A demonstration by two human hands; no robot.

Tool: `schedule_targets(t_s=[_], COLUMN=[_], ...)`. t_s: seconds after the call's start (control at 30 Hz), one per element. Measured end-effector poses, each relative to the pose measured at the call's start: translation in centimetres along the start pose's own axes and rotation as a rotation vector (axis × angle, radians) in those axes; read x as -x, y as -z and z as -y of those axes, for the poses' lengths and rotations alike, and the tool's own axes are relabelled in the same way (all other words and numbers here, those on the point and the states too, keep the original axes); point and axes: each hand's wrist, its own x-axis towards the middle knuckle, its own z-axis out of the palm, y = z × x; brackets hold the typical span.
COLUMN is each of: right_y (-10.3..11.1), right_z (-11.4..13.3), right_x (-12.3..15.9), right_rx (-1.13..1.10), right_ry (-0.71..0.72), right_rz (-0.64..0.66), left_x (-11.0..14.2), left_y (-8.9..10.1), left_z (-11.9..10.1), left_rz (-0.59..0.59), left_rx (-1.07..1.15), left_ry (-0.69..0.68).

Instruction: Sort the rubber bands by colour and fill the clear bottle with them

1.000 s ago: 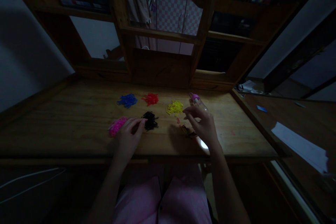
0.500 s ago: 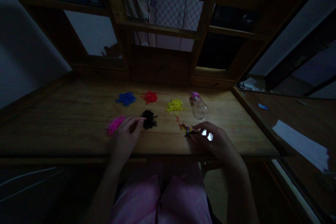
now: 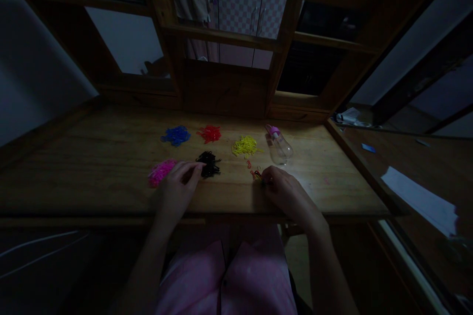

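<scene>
"What are the largest parts of the view?"

"A wooden shelf unit (image 3: pixel 225 86) stands at the back of my wooden desk (image 3: pixel 111 157); a sheet of paper (image 3: pixel 419 199) lies on the brown surface to the right."

"And your hands?"

"My left hand (image 3: pixel 179 184) is pinched, thumb and forefinger tips together at the left side of the black pile (image 3: pixel 210 163); whether a piece is between them, I cannot tell. My right hand (image 3: pixel 286 189) is bent down over the mixed pile (image 3: pixel 257 175), partly covering it; whether its fingertips grip anything, I cannot tell."

"Next in size?"

"A clear bottle (image 3: pixel 281 150) with a pink cap, lying beyond my right hand."

"Then the piles?"

"The pink pile (image 3: pixel 159 172) is just beside my left hand. Farther back, from left to right: the blue pile (image 3: pixel 176 135), the red pile (image 3: pixel 210 133) and the yellow pile (image 3: pixel 244 145)."

"The smallest?"

"Loose red pieces (image 3: pixel 249 163), between the yellow pile and the mixed pile."
</scene>
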Motion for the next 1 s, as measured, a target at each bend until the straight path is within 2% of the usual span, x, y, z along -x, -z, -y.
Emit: schedule_targets(t_s=[0.1, 0.37, 0.67, 1.0], right_y=[0.0, 0.6, 1.5, 1.3], right_z=[0.1, 0.3, -0.4, -0.4], right_x=[-0.3, -0.5, -0.4, -0.3], right_rx=[0.034, -0.060, -0.078, -0.115], right_ry=[0.031, 0.049, 0.073, 0.114], right_rz=[0.005, -0.038, -0.141, -0.127], left_x=[0.0, 0.0, 0.0, 0.0], left_y=[0.0, 0.0, 0.1, 0.0], left_z=[0.0, -0.2, -0.2, -0.3], left_rz=[0.005, 0.006, 0.025, 0.014], left_rx=[0.000, -0.007, -0.015, -0.020], left_ry=[-0.004, 0.002, 0.004, 0.011])
